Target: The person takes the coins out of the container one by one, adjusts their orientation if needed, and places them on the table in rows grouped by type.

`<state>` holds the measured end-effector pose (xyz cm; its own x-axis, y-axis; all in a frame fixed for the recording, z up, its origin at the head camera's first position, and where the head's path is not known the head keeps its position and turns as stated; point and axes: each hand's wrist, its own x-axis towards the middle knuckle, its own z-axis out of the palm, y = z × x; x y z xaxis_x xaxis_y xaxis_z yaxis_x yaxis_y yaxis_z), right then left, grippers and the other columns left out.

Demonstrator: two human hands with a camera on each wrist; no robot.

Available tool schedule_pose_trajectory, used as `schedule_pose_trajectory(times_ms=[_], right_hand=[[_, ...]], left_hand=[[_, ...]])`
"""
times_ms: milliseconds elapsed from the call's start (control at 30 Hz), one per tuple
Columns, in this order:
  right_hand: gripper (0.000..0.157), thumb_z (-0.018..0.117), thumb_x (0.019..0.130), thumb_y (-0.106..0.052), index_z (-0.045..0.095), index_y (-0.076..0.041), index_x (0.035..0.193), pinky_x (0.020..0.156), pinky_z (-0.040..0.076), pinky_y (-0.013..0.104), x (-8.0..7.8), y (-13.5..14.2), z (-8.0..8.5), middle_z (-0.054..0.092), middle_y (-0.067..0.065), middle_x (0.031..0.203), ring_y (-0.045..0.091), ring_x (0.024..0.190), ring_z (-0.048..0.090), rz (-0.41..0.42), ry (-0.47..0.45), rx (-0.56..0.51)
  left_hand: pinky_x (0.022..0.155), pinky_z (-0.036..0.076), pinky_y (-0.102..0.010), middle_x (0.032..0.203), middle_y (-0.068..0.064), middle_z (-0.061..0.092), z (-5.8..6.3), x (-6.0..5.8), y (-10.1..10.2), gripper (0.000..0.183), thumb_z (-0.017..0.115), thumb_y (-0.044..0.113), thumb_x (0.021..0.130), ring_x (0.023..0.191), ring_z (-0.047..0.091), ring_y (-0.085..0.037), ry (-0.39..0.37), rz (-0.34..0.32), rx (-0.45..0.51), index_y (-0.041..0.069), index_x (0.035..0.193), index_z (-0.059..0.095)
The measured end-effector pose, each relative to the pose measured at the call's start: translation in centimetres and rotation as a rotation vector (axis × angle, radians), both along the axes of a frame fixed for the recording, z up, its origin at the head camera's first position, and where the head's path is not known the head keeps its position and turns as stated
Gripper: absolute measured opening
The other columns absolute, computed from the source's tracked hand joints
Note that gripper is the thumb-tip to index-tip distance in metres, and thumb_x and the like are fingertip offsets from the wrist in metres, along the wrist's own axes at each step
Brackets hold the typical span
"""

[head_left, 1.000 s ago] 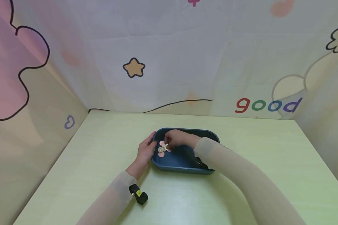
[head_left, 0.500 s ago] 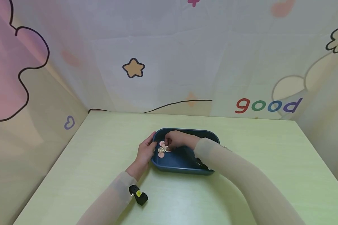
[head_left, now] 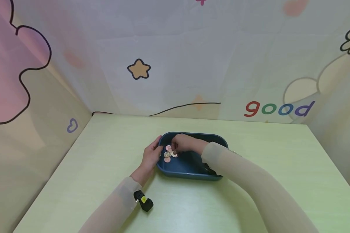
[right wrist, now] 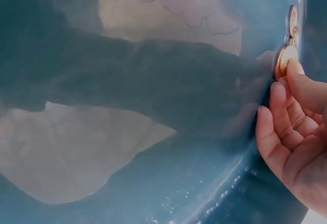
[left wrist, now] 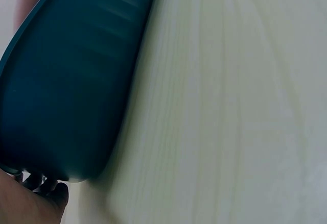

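Note:
A dark blue rectangular tray point(head_left: 189, 166) stands on the table. My left hand point(head_left: 150, 157) grips its left end, thumb over the rim; in the left wrist view the fingers point(left wrist: 60, 193) lie against the tray's outer wall. Several gold and pinkish coins point(head_left: 167, 155) lie in a small overlapping cluster on the tray floor at that end. My right hand point(head_left: 183, 143) reaches in with curled fingers at the cluster's right side. In the right wrist view its thumb is on a gold coin point(right wrist: 287, 58), which it seems to pinch; the index fingertip is hidden there.
Pale wood-look table point(head_left: 105, 149) surrounds the tray. A printed cloth point(head_left: 178, 64) hangs behind and at both sides. A small black device point(head_left: 144, 201) is strapped to the left wrist. The right sleeve point(head_left: 221, 158) covers the tray's right end, and something dark shows beneath it.
Both hands stay almost in place, and the left keeps its grip on the tray. A gold coin by the right fingertips shows more fully now. The head view has shifted slightly.

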<state>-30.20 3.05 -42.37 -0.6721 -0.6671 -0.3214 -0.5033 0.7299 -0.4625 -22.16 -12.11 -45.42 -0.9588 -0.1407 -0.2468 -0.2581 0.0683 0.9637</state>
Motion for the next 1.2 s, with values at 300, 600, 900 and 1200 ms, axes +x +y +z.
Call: schedule_pose_trajectory(times_ms=[300, 600, 900, 1200], right_hand=[[0.012, 0.064, 0.093, -0.009, 0.068, -0.006, 0.082, 0.061, 0.050, 0.020, -0.4, 0.7, 0.3, 0.064, 0.001, 0.077, 0.010, 0.067, 0.060, 0.009, -0.071, 0.017], [0.015, 0.059, 0.096, -0.009, 0.070, -0.006, 0.086, 0.068, 0.057, 0.027, -0.6, 1.2, 1.4, 0.068, 0.004, 0.082, 0.012, 0.071, 0.064, -0.007, -0.132, 0.027], [0.014, 0.057, 0.097, -0.010, 0.068, -0.004, 0.090, 0.070, 0.058, 0.027, -0.8, 2.0, 3.5, 0.066, 0.006, 0.084, 0.014, 0.073, 0.064, -0.015, -0.163, -0.058], [0.013, 0.059, 0.097, -0.010, 0.064, -0.003, 0.088, 0.075, 0.059, 0.028, 0.6, 3.3, 6.4, 0.062, 0.003, 0.079, 0.022, 0.077, 0.067, -0.037, -0.133, -0.180]], left_hand=[[0.062, 0.036, -0.020, 0.157, -0.008, 0.041, 0.1, 0.1, 0.1, 0.052, 0.046, 0.012, 0.098, 0.082, 0.046, -0.016, 0.001, -0.001, -0.006, 0.021, 0.149, 0.045], [0.059, 0.035, -0.020, 0.156, -0.008, 0.043, -0.1, 0.1, 0.0, 0.052, 0.047, 0.012, 0.099, 0.073, 0.043, -0.015, -0.007, 0.009, -0.001, 0.023, 0.150, 0.044], [0.059, 0.034, -0.021, 0.155, -0.009, 0.045, 0.0, 0.0, -0.1, 0.051, 0.047, 0.013, 0.099, 0.070, 0.040, -0.015, -0.002, 0.006, 0.002, 0.024, 0.150, 0.044], [0.067, 0.039, -0.022, 0.154, -0.009, 0.046, -0.1, 0.0, 0.1, 0.051, 0.047, 0.013, 0.100, 0.080, 0.047, -0.017, 0.007, 0.009, 0.003, 0.023, 0.150, 0.044]])
